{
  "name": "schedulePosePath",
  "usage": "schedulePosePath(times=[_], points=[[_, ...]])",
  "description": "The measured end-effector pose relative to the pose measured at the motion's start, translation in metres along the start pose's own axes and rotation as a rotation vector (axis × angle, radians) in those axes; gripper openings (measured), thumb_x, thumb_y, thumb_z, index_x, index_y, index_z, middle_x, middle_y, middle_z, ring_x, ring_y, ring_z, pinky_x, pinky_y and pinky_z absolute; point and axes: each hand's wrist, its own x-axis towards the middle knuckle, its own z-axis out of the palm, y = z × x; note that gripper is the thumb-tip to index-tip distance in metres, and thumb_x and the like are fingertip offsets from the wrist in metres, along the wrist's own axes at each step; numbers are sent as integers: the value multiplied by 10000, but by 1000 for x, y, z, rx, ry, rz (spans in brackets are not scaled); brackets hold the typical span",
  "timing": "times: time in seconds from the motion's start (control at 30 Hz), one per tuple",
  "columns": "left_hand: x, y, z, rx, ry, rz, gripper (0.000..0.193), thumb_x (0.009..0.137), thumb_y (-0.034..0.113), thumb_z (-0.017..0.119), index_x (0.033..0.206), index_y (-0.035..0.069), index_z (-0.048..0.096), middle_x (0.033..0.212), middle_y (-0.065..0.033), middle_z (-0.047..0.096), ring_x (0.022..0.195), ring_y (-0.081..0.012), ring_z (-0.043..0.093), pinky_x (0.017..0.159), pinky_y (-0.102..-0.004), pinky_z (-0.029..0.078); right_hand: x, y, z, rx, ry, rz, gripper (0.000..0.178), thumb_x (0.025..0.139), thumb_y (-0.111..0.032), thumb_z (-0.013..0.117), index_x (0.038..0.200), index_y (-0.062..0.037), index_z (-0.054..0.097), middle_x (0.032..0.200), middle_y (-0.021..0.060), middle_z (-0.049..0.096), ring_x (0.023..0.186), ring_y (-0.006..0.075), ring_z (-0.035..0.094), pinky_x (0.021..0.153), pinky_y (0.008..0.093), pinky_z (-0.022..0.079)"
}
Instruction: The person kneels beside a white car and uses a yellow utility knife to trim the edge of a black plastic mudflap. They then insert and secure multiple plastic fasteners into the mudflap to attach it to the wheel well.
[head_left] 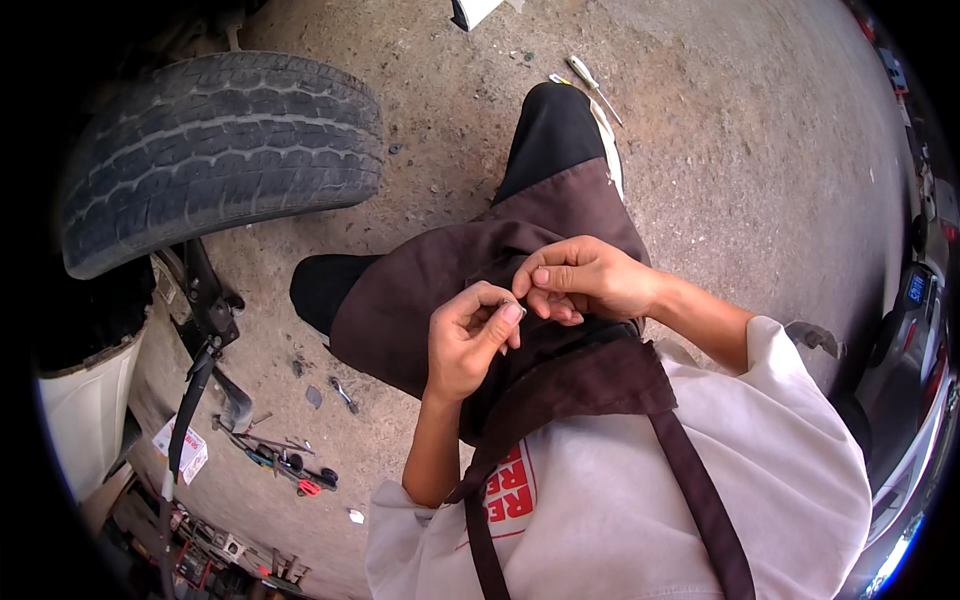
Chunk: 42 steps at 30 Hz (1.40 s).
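Both hands are close together above my lap, over a dark brown apron [430, 290]. My left hand [468, 338] is closed, its thumb and forefinger pinching a small greyish piece [522, 311], too tiny to name. Just to its right and slightly farther off is my right hand [580, 280]. Its thumb presses against the curled forefinger, and the fingertips come near the small piece. Whatever lies between those right fingers, if anything, is hidden.
A worn tyre [230, 150] stands at the left, beside a jack-like metal part [205, 300]. Tools [285, 462] lie on the floor at lower left. A screwdriver [592, 85] rests beyond my knee. Parked vehicles [905, 370] line the right edge.
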Motion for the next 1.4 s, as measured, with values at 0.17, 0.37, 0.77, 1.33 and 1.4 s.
schedulePosePath(times=[0.17,0.37,0.77,1.33,1.4], points=[[-32,-34,24,286,7,-107,129,936,85,646,885,-34,649,805,-57,620,706,-135,642,631,-259,509,-22,26,-8,-822,-54,139,239,1029,-186,502,1023,17,627,746,84,634,674,194,604,665,343,477],[-31,-59,22,790,151,151,91,874,52,673,941,-5,649,904,-138,646,798,-308,664,714,-364,523,4,70,-18,-1168,-7,-203,126,919,-69,541,975,37,578,986,243,638,955,454,605,809,475,478],[-36,-66,34,1254,167,440,165,865,19,639,1014,-49,617,1178,-204,622,1067,-352,639,924,-400,535,-8,71,-2,-1569,176,-527,378,853,-100,531,1196,59,544,1031,158,603,1014,313,624,874,380,519],[-34,-71,38,1290,163,357,321,907,32,532,1195,-102,576,1226,-240,597,1134,-386,599,988,-427,496,-2,79,-1,-1697,252,-558,399,821,-106,560,1171,85,577,993,160,643,924,296,674,786,353,559],[-35,-72,38,1265,162,346,330,912,33,530,1211,-99,572,1235,-235,597,1143,-384,595,992,-426,493,-3,78,0,-1722,262,-565,378,825,-114,562,1150,78,588,968,156,650,898,285,683,755,341,566]])
